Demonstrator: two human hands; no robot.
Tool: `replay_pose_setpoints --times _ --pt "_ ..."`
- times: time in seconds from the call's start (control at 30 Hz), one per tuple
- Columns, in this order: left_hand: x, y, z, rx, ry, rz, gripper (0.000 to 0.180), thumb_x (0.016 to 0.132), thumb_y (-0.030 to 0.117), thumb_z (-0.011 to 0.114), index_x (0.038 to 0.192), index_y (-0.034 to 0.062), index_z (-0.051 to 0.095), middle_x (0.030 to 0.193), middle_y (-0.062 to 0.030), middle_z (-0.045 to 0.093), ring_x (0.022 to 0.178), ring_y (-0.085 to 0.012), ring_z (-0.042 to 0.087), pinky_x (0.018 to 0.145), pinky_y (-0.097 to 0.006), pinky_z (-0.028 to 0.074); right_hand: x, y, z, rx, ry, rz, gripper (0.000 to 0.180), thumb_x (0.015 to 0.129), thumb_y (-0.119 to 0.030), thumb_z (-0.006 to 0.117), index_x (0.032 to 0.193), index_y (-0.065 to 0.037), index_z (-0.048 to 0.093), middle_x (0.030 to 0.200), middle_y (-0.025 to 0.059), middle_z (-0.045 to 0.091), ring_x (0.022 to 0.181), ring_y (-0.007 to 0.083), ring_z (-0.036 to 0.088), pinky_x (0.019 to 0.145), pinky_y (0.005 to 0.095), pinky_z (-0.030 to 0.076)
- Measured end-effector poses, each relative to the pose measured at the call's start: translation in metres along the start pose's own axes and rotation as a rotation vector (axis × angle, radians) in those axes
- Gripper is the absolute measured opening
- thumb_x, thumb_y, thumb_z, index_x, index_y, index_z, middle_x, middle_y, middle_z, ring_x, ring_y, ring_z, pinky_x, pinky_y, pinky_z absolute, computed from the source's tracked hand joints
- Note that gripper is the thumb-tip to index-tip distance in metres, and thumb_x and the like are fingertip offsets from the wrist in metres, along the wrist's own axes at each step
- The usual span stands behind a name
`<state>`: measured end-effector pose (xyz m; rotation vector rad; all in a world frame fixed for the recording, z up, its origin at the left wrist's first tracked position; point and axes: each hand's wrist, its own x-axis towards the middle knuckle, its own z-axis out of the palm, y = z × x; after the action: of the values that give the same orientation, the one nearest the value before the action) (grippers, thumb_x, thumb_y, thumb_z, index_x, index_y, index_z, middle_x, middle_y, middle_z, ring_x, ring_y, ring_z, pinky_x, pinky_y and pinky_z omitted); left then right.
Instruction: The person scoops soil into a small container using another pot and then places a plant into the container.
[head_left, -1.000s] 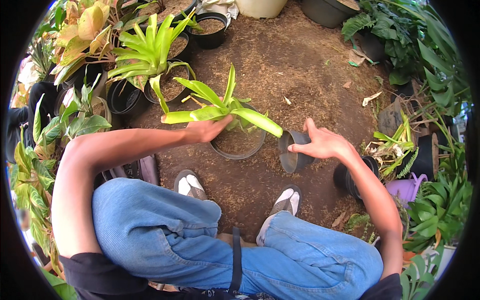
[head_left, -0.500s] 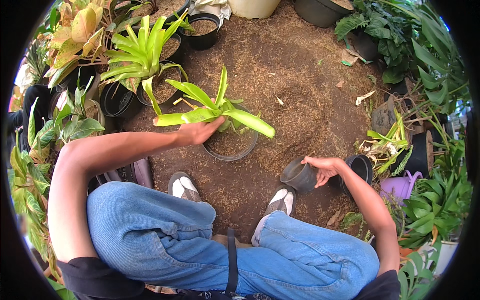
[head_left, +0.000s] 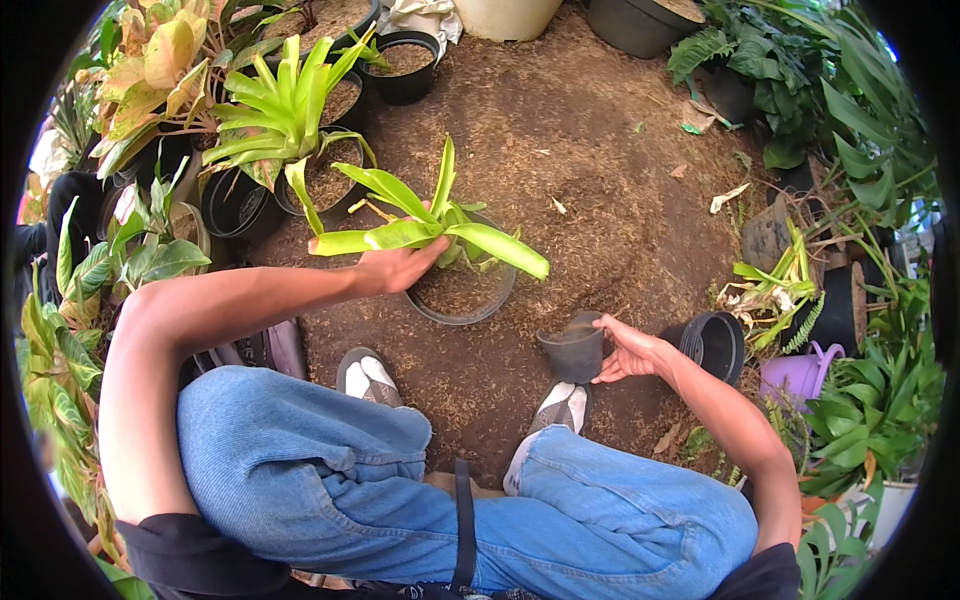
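My left hand [head_left: 400,265] is closed around the base of a bright green, strap-leaved plant [head_left: 405,235], its fingers partly hidden by the leaves. The plant leans over a round dark pot [head_left: 462,320] holding brown potting mix; whether its roots touch the mix is hidden. To the right, my right hand [head_left: 625,350] grips a small black pot [head_left: 572,355] by its side, thumb and fingers at the rim and base. That small pot hangs tilted just above my right shoe, and its mouth faces left and up. I cannot see clearly what is inside it.
Black pots [head_left: 712,345] lie tipped over beside my right wrist, near a purple container [head_left: 800,375]. A larger strap-leaved plant [head_left: 285,110] stands potted at the far left among other pots. Leafy plants line both sides of the brown soil floor [head_left: 600,200].
My right hand has moved left with the small black pot and turned it more upright. My left hand and the green plant have barely moved.
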<state>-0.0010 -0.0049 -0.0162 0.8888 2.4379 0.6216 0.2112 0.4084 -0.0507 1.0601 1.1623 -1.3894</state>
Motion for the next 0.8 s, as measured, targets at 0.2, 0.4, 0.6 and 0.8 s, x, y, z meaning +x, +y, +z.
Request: replay_pose_setpoints --times 0.2,0.4,0.6,0.8 --pt "0.002 0.001 0.004 -0.026 0.023 0.004 0.073 0.108 0.057 0.029 0.16 0.0048 0.034 0.167 -0.0267 0.023 0.155 -0.0431 0.022 0.13 -0.047 0.017 -0.019 0.008 -0.025 -0.109 -0.04 -0.186 0.073 0.09 -0.041 0.072 0.142 -0.018 0.026 0.132 0.0213 0.051 0.109 0.0357 0.067 0.096 0.0483 0.05" --pt "0.001 0.002 0.002 -0.088 0.012 -0.011 0.076 0.109 0.054 0.036 0.162 0.0013 0.023 0.167 -0.0286 0.022 0.156 -0.043 0.018 0.129 -0.047 0.015 -0.046 -0.018 -0.025 -0.285 -0.011 -0.35 0.077 0.087 -0.024 0.081 0.141 -0.022 0.025 0.132 0.0104 0.05 0.124 0.0277 0.056 0.105 0.0535 0.043" --pt "0.002 0.001 0.001 -0.048 -0.042 -0.062 0.081 0.108 0.058 0.033 0.164 0.001 0.019 0.169 -0.0281 0.017 0.158 -0.0415 0.014 0.13 -0.046 0.012 -0.096 -0.072 0.015 -0.643 0.138 -0.335 0.08 0.086 -0.033 0.084 0.142 -0.018 0.029 0.126 0.0138 0.059 0.121 0.0243 0.057 0.1 0.0522 0.05" --pt "-0.005 0.016 -0.014 -0.107 -0.085 -0.059 0.082 0.108 0.061 0.03 0.164 0.0015 0.02 0.169 -0.0276 0.014 0.158 -0.041 0.012 0.13 -0.046 0.01 -0.118 -0.109 0.065 -1.001 0.362 -0.381 0.087 0.085 -0.058 0.079 0.14 -0.008 0.032 0.122 0.0201 0.06 0.1 0.0269 0.066 0.076 0.0393 0.06"
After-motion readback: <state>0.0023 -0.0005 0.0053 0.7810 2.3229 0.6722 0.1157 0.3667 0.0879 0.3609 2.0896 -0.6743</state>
